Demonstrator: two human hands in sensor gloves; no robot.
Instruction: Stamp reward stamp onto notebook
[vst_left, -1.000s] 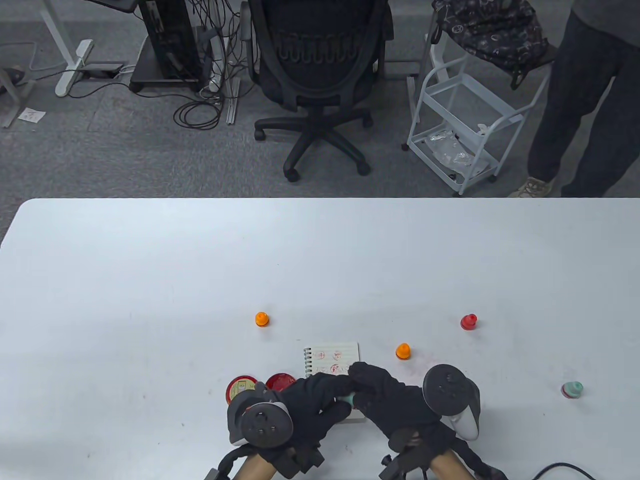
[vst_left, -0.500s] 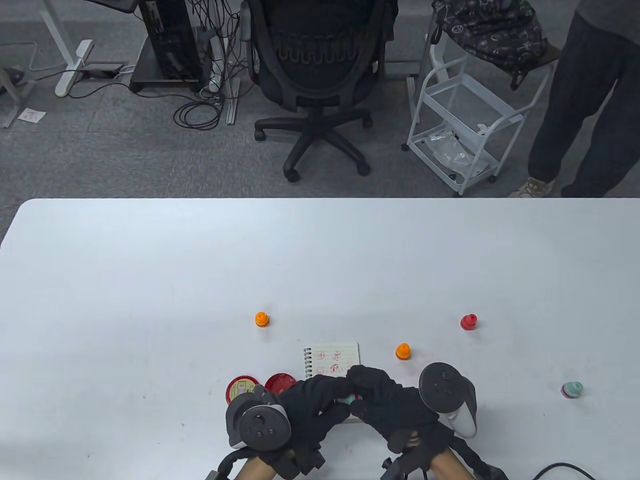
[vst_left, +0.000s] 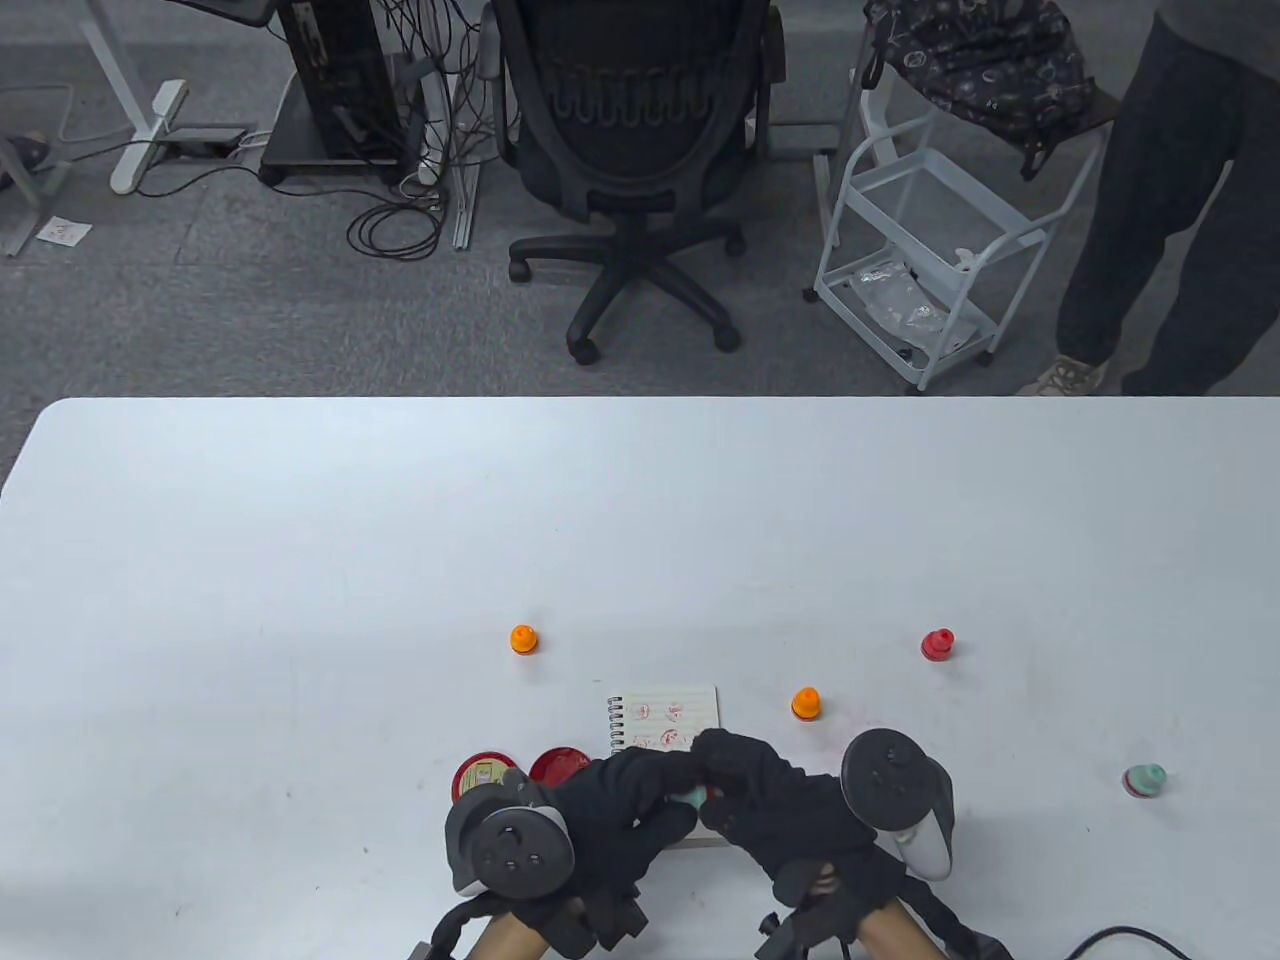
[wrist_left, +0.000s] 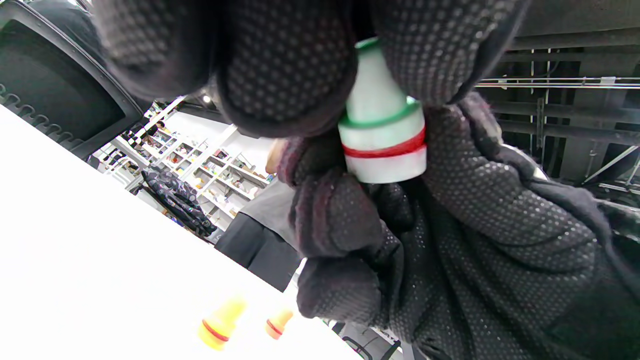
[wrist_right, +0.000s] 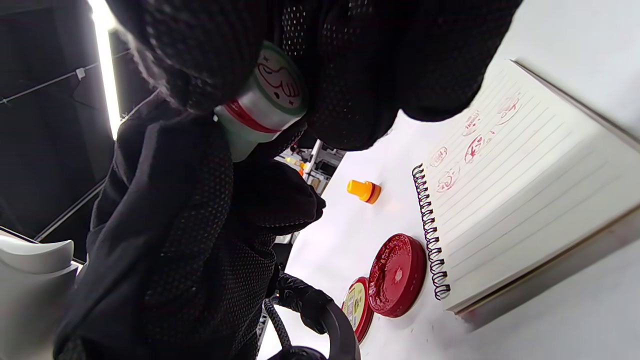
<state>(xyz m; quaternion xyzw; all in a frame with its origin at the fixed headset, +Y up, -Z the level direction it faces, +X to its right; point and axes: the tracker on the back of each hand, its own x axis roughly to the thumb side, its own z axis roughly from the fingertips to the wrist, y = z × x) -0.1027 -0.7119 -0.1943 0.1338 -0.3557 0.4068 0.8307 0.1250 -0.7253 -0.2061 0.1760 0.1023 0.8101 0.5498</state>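
Gripping green stamp (wrist_left: 382, 120) together, left hand (vst_left: 610, 815) and right hand (vst_left: 775, 805) fingers curled, above notebook (vst_left: 690, 705).

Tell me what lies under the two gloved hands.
The notebook runs under the left hand and right hand, which together grip a green stamp. Its far half shows red prints; the near half is covered.

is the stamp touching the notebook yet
Apart. The right wrist view shows the stamp held up in both hands, its face turned outward, clear of the notebook.
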